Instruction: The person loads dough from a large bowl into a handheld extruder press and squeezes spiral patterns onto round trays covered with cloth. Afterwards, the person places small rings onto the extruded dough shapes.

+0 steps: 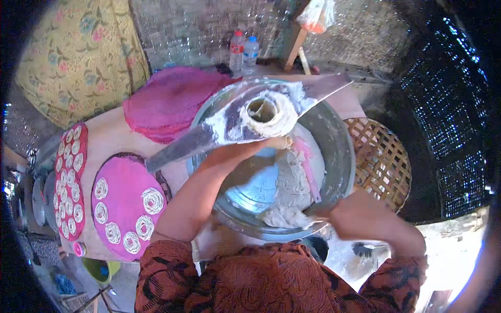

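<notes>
My left hand [267, 145] grips the press [229, 129] above the basin [347, 175]; I should hold it level. My right hand [345, 213] meets dough [291, 183] inside, near side; I cannot tell its grip.

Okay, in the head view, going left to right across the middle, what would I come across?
Red mat, round pink tray, large metal basin, openwork woven basket, dark mesh panel.
</notes>
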Demonstrator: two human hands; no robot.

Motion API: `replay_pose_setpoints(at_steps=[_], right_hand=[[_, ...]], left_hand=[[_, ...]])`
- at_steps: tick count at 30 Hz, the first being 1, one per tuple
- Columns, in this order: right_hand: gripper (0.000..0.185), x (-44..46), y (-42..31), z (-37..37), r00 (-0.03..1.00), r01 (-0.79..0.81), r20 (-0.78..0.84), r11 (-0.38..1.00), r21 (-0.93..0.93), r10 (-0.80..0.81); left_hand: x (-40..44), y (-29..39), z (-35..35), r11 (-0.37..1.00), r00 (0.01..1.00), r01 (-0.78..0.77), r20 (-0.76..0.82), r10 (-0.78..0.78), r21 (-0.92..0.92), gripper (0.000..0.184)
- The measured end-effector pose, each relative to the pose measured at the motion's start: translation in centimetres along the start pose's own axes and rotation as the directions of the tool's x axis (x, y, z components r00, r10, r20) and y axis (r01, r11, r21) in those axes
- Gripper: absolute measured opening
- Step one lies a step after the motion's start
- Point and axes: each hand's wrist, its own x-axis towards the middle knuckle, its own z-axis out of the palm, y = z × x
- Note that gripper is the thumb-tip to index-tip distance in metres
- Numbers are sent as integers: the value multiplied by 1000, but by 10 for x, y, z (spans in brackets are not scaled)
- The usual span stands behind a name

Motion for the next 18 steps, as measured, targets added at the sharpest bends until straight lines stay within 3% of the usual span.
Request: replay_pose_setpoints(at_steps=[2, 5, 7, 8, 10, 11, 12, 14, 15, 16, 18], right_hand=[[31, -43, 0, -23, 981, -190, -59, 964, -187, 182], [27, -118, 15, -42, 920, -123, -378, 992, -40, 99], [25, -163, 29, -47, 849, -44, -515, 987, 155, 118], [27, -181, 31, -54, 819, 85, -570, 968, 235, 66], [23, -213, 34, -60, 814, 110, -552, 886, 451, 180], [24, -224, 34, -62, 803, 109, -559, 871, 480, 207], [25, -231, 32, -64, 794, 110, -562, 854, 509, 233], [22, -236, 20, -66, 661, -63, -715, 966, 250, 228], [20, -234, 15, -63, 529, -150, -836, 985, 80, 149], [17, -229, 10, -58, 397, -260, -917, 963, -73, 38], [24, -206, -20, -52, 298, -629, -948, 725, -282, -111]], left_hand=[[6, 16, -4, 1000, 999, -30, 21, 30, 3, 40], [26, 49, -13, 956, 989, 105, 126, -72, -275, 37], [52, 75, -20, 947, 987, 26, 157, 26, -319, 34], [70, 81, -18, 944, 947, -309, 53, 316, -115, 29], [98, 116, -35, 881, 884, -460, 33, 466, -109, 32], [107, 122, -35, 822, 833, -548, -13, 553, -155, 50], [118, 132, -43, 772, 782, -617, -14, 623, -155, 47], [137, 151, -55, 731, 743, -650, 27, 668, -209, 38], [142, 161, -60, 768, 761, -618, 119, 638, -167, 40], [145, 171, -63, 803, 776, -583, 211, 595, -121, 43], [145, 177, -53, 770, 767, -635, 173, 618, 64, 36]])
